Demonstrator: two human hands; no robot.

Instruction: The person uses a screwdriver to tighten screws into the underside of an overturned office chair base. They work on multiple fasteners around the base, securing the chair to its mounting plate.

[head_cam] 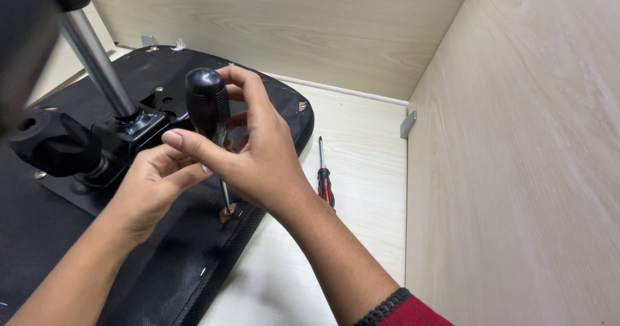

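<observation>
Black and shiny, the screwdriver handle (206, 103) is sitting in the middle of the frame, and we are gripping it with our right hand (258, 148), fingers curled shut around it. Our left hand (152, 184) is closing its fingers on the handle's lower part, just under the right one. The thin metal shaft is pointing down to a small brown washer and screw (227, 211) near the edge of the upside-down black chair seat (181, 268). We think the tip could slip off the screw if we are leaning the tool sideways, and then it might scratch the fabric. A red and black screwdriver (325, 180) is lying on the pale wooden table (361, 145), just right of our wrist.
</observation>
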